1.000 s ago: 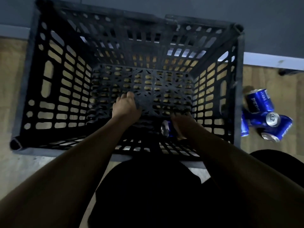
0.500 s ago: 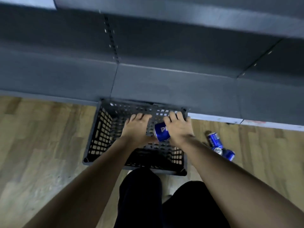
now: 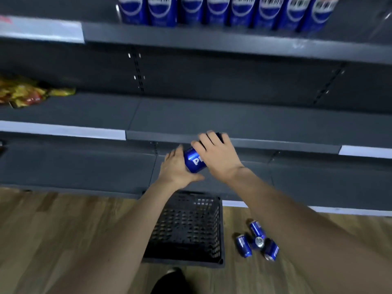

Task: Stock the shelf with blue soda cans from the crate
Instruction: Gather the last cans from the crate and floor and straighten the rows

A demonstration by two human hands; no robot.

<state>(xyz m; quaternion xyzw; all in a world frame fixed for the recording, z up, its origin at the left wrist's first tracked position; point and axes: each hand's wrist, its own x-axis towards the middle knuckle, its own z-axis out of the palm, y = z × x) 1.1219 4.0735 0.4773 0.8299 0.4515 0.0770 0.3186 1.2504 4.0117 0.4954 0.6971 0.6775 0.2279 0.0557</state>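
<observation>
right hand (image 3: 216,154) wraps the blue can (image 3: 194,160), in front of the middle shelf (image 3: 265,122) edge | left hand (image 3: 177,169) cups its near side | white "P" shows, rest hidden | crate (image 3: 186,230) on floor | top cans (image 3: 224,9) cut off, blurry

Readable text is minimal. Held blue can (image 3: 194,160): white letters "P" plus part of a second letter, rest covered by the right hand (image 3: 216,157). Cans on top shelf (image 3: 222,9): round white-banded logo and barcode-like stripes, no legible words, blurred. Floor cans (image 3: 257,240): white lettering present, too small to read. White shelf-edge strips (image 3: 63,130): blank. Snack bags (image 3: 25,92): print unreadable.
</observation>
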